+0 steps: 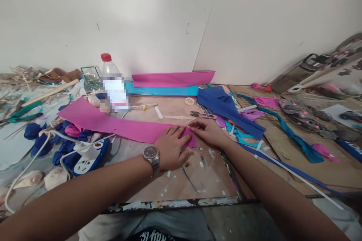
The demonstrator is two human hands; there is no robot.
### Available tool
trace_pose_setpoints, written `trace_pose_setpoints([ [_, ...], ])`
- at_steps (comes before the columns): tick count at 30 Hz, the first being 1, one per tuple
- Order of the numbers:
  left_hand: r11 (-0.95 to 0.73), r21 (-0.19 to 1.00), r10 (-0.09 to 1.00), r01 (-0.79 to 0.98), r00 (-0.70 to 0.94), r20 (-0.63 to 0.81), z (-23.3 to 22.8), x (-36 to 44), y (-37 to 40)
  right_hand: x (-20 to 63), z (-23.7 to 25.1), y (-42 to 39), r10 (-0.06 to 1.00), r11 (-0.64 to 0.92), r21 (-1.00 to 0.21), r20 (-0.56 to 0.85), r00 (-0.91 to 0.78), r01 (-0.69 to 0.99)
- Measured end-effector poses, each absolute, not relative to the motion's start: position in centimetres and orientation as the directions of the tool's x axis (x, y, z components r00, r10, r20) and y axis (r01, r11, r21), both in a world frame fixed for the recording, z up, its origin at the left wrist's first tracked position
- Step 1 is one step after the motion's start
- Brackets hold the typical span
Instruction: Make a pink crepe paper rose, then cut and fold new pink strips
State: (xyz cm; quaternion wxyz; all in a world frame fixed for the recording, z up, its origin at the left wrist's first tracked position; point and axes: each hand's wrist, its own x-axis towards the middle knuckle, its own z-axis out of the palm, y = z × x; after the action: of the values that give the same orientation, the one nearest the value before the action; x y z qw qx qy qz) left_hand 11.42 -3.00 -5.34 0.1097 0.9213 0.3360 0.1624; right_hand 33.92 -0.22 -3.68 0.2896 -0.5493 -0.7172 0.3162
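Note:
A long magenta strip of fabric or paper [135, 131] lies across the work surface in front of me. My left hand [172, 147], with a watch [151, 154] on its wrist, rests flat on the strip near its right end, fingers stretched out. At that same end, the fingertips of my right hand [207, 131] are pinched together on the strip's upper edge, where a corner looks folded. Small thread snips [203, 115] lie just behind my right hand. A cream ring, perhaps a tape roll [189, 101], sits farther back.
Left are a power strip [92, 158] with a white cable, fabric rosettes [32, 131], pliers [26, 117], a phone [115, 92] and a bottle [109, 64]. Another magenta piece [172, 79] leans at the wall. Blue fabric [226, 107] and a tumbler [296, 71] stand right.

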Motion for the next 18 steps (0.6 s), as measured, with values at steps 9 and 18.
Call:
trace_pose_setpoints([
  [9,-0.743,0.306,0.656,0.595,0.738,0.159,-5.0,11.7,-2.9,33.5,-4.0,-0.3,0.962,0.273,-0.67,0.167,-0.218,0.691],
  [18,-0.72,0.356,0.67,0.595,0.731,0.134,-5.1,11.8,-3.0,33.9,-4.7,-0.2,0.921,0.388,-0.62,0.228,-0.317,0.682],
])
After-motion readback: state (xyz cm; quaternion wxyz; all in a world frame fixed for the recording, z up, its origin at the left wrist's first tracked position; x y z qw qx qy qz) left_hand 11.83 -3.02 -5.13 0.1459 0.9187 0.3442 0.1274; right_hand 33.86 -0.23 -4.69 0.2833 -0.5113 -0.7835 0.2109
